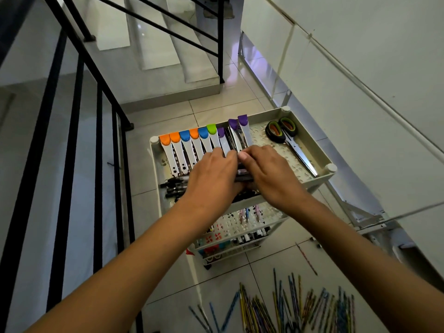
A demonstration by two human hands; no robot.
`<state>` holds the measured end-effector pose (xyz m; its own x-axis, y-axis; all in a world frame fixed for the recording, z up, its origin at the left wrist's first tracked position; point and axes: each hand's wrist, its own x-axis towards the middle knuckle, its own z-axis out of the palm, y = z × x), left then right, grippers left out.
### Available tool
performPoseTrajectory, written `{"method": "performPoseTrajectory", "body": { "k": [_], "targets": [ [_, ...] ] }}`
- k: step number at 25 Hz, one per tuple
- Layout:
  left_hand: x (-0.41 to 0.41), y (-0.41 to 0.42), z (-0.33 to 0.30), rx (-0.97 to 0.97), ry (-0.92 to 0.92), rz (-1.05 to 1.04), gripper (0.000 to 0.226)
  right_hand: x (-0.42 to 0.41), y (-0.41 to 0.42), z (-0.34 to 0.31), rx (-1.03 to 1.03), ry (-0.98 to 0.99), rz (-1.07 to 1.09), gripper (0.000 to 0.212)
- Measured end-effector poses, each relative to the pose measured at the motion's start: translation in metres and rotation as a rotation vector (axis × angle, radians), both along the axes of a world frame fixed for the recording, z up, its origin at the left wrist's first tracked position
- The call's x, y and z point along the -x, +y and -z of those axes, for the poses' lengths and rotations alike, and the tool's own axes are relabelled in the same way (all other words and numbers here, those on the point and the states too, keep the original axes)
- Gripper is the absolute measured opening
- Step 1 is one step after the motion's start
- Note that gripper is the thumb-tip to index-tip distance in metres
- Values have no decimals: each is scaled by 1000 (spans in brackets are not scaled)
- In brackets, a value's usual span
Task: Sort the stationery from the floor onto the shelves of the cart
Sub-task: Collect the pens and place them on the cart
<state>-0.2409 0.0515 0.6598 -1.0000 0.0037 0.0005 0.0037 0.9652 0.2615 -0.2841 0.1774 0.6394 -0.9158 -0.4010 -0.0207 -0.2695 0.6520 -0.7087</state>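
Observation:
A white cart (310,181) stands on the tiled floor. Its top shelf holds a row of hole punches (192,145) with orange, blue, green and purple handles, and scissors (288,138) at the right. Black pens (171,186) lie along the shelf's near left edge. My left hand (213,174) and my right hand (266,171) meet over the shelf's middle, both closed around a bundle of dark pens (242,175). Lower shelves hold more pens and small items, partly hidden. Many pencils (288,308) lie scattered on the floor in front.
A black stair railing (72,140) runs along the left, close to the cart. Steps rise behind it. A white wall and a folded metal frame (360,212) are on the right. One loose pencil (307,259) lies right of the cart's base.

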Motion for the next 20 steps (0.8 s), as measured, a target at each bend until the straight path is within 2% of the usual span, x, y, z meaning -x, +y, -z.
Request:
{"method": "performPoseTrajectory", "body": {
  "k": [5, 9, 13, 16, 20],
  "targets": [
    [-9, -18, 3, -288, -50, -32, 57, -1, -2, 10, -193, 138, -63, 47],
    [-24, -29, 9, -294, -56, -21, 58, -3, 2, 11, -390, 364, -94, 62],
    [-34, -41, 8, -359, 73, -48, 48, -2, 8, 9, -338, 329, -147, 71],
    [-39, -54, 16, -378, 170, -111, 45, -5, 23, 5, -243, 346, -157, 68],
    [-46, -58, 35, -436, 261, -316, 44, -6, 33, 9, -204, 270, -275, 64]
  ]
}}
